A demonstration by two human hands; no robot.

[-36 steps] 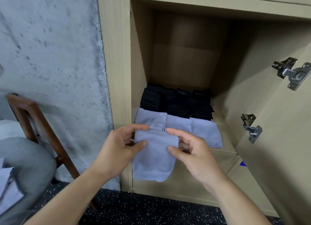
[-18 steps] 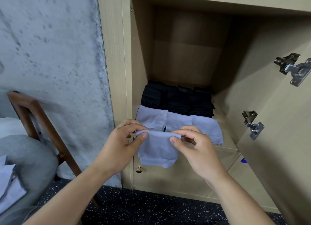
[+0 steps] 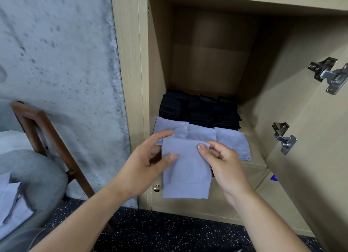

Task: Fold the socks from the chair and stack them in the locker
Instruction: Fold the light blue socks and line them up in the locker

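Now, step: folding one sock [image 3: 185, 169] in front of the open locker [image 3: 211, 50], centre of frame; my reading is that the fold is nearly done and stowing comes next.
Left hand [image 3: 145, 169]: thumb on the sock's front face near its left edge, fingers reaching behind the top edge; they look loosely curved, not clenched.
Right hand [image 3: 224, 165]: thumb and forefinger pinch the sock's upper right corner; the other fingers are curled under.
Sock: pale blue, hangs flat as a rectangle below the shelf lip, lower edge just beside a small brass knob [image 3: 156, 188].
Locker contents: a front row of pale blue socks [image 3: 231, 142], three across, lies along the shelf edge; black stacks [image 3: 199, 110] sit behind them, mid frame.
Next move (judgement): lift the sock over the shelf lip and lay it flat on one of the blue socks, edges squared; both hands should keep the fold from springing open as they let go.
Risk (judgement): the front row overhangs the lip on the right, so a nudge could drag a sock off.
Chair [image 3: 47, 138]: left edge of frame, wooden frame, grey cushion; pale cloth at lower left (probably more socks, count unclear).
Hidden: the sock's rear layers and the left fingers behind it; how many folds it has I cannot tell.
Cut off: the locker door [image 3: 310, 120] at right, with only its hinges and inner face in view.
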